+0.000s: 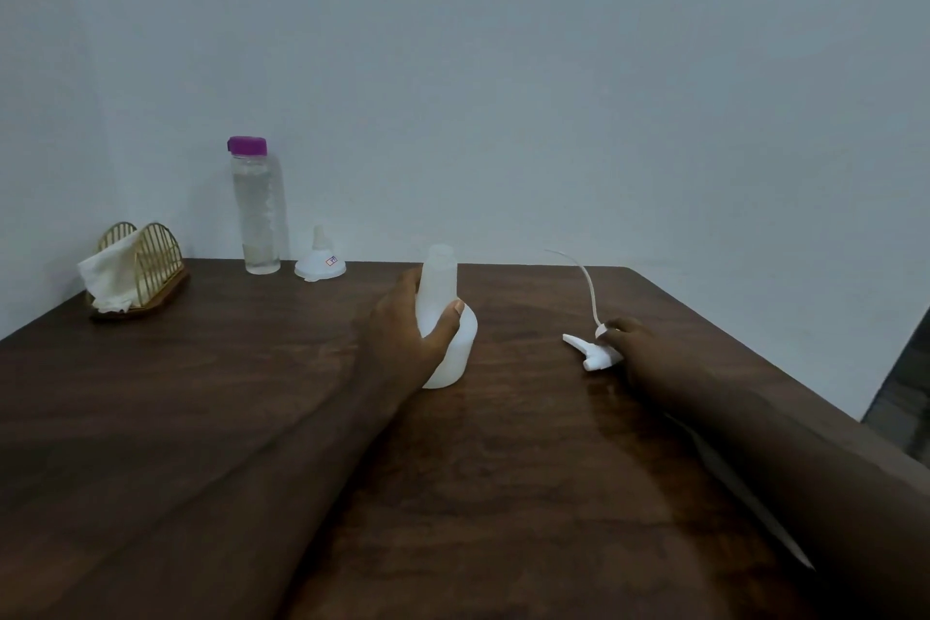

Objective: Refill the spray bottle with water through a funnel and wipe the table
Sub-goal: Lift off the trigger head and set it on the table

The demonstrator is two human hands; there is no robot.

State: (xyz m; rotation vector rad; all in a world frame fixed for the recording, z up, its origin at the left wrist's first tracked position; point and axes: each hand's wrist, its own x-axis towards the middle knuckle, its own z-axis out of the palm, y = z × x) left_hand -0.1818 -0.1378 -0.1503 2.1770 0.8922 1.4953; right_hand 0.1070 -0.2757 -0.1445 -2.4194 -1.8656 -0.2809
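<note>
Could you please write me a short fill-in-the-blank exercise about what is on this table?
1. The water bottle has a ____ cap.
2. The funnel beside it stands wide end ____.
3. The right hand holds the spray head, which lies on the ____.
4. The left hand grips the spray bottle, which stands ____.

Missing words: purple; down; table; upright.

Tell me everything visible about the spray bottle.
The spray bottle is white, slightly see-through plastic, with a wide round base tapering to a narrow neck whose mouth is open, nothing screwed on. It stands upright near the middle of the brown table, with the left hand gripping its lower neck, thumb in front.
</note>
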